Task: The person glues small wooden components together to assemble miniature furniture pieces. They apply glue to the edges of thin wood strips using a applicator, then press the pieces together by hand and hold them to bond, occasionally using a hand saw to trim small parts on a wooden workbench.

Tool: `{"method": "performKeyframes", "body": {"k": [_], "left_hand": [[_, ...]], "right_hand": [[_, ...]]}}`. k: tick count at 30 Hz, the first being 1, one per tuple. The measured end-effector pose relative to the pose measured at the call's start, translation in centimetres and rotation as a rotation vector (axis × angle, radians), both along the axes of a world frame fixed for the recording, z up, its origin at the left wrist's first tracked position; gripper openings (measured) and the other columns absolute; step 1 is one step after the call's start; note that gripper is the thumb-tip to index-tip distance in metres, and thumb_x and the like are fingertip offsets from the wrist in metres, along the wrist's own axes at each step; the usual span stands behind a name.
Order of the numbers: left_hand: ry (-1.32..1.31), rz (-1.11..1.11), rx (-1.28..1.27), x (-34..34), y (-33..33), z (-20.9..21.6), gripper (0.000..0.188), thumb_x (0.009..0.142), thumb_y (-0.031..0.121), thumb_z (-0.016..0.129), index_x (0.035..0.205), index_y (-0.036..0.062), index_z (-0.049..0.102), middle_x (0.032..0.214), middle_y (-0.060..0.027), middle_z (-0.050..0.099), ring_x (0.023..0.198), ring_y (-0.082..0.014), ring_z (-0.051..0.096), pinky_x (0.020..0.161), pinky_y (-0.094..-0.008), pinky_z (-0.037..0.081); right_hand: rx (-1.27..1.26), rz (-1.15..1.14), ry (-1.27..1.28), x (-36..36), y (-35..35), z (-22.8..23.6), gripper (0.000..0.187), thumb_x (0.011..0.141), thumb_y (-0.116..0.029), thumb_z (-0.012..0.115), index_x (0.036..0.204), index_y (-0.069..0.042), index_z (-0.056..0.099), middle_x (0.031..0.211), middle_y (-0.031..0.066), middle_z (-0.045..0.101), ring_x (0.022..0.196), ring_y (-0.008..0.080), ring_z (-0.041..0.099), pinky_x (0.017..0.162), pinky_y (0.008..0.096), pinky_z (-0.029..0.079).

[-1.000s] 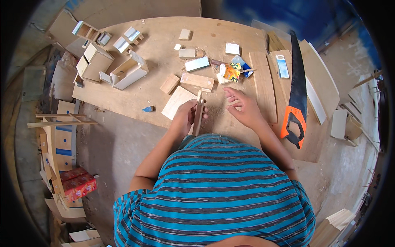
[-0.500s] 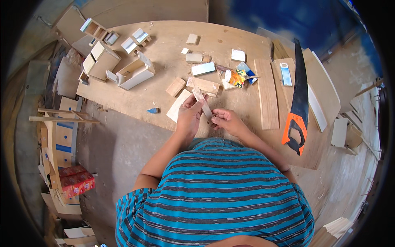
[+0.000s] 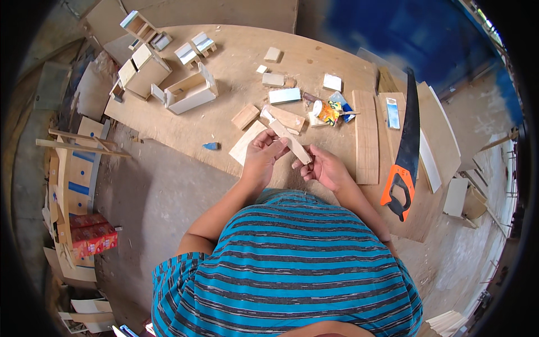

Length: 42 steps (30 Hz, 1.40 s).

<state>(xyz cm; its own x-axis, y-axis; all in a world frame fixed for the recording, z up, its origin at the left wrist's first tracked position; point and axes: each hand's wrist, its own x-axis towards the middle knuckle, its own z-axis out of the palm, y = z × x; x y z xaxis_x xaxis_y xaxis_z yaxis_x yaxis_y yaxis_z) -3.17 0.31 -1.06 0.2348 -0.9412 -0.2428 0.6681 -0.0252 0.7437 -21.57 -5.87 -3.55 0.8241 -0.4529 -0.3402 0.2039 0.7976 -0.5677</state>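
Note:
Between my hands, just above the table's near edge, is a narrow flat strip of pale wood, tilted from upper left to lower right. My left hand pinches it near the middle, thumb on top. At its lower right end the fingers of my right hand close around it. Beneath and beyond my left hand lies a thin pale board. Past the strip's far end is a wooden block, and a smaller block sits to its left.
A handsaw with orange and black handle lies right, beside a long plank. A glue container stands among blocks. Small wooden boxes occupy the far left of the table. A blue piece lies near the front edge.
The strip has turned so its broad pale face shows more. My right hand has shifted slightly right and down, still at its near end. The whole view has tilted a little.

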Motion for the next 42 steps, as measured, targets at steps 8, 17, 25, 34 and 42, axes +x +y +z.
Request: {"method": "performKeyframes", "body": {"k": [8, 17, 25, 34, 42], "left_hand": [[-0.026, 0.003, 0.033, 0.1, 0.3, -0.9, 0.021, 0.085, -0.001, 0.061, 0.105, 0.0017, 0.055, 0.095, -0.0058, 0.063, 0.090, -0.0160, 0.064, 0.087, -0.0323, 0.052], [-0.155, -0.185, 0.159, 0.6, 1.5, -1.2, 0.024, 0.087, 0.011, 0.063, 0.108, 0.0001, 0.061, 0.094, -0.0037, 0.065, 0.085, -0.0113, 0.063, 0.083, -0.0278, 0.052], [-0.124, 0.007, 0.267, 3.8, 3.6, -3.2, 0.022, 0.091, 0.012, 0.059, 0.109, -0.0003, 0.061, 0.080, 0.0007, 0.060, 0.069, -0.0055, 0.057, 0.074, -0.0244, 0.055], [-0.283, -0.035, 0.260, 5.1, 3.7, -3.1, 0.023, 0.093, 0.014, 0.056, 0.112, 0.0004, 0.059, 0.086, -0.0016, 0.062, 0.071, -0.0071, 0.058, 0.074, -0.0252, 0.054], [-0.056, 0.063, 0.225, 5.0, 1.8, -2.6, 0.027, 0.095, 0.016, 0.053, 0.118, 0.0019, 0.055, 0.094, -0.0044, 0.063, 0.082, -0.0147, 0.064, 0.073, -0.0272, 0.055]], "right_hand": [[-0.267, -0.030, 0.192, -0.1, 0.5, 0.4, 0.035, 0.094, -0.022, 0.055, 0.123, -0.003, 0.052, 0.098, 0.0080, 0.064, 0.074, 0.0087, 0.061, 0.065, 0.0212, 0.051], [-0.388, 0.010, 0.355, 0.7, 0.9, -0.2, 0.034, 0.094, -0.024, 0.056, 0.118, 0.000, 0.056, 0.098, 0.0067, 0.065, 0.076, 0.0112, 0.063, 0.066, 0.0230, 0.052], [-1.712, -0.278, 0.693, 2.5, -3.7, -1.8, 0.019, 0.084, -0.017, 0.061, 0.098, -0.007, 0.068, 0.093, 0.0112, 0.065, 0.077, 0.0240, 0.065, 0.064, 0.0354, 0.052], [-2.009, -0.209, 0.961, 4.3, -3.0, -3.1, 0.026, 0.079, -0.010, 0.060, 0.104, -0.008, 0.064, 0.089, 0.0051, 0.061, 0.078, 0.0233, 0.062, 0.063, 0.0343, 0.052], [-1.718, -0.395, 0.758, 3.6, -3.3, -4.1, 0.024, 0.076, -0.009, 0.066, 0.100, -0.010, 0.065, 0.083, 0.0061, 0.065, 0.079, 0.0261, 0.062, 0.068, 0.0373, 0.050]]}}
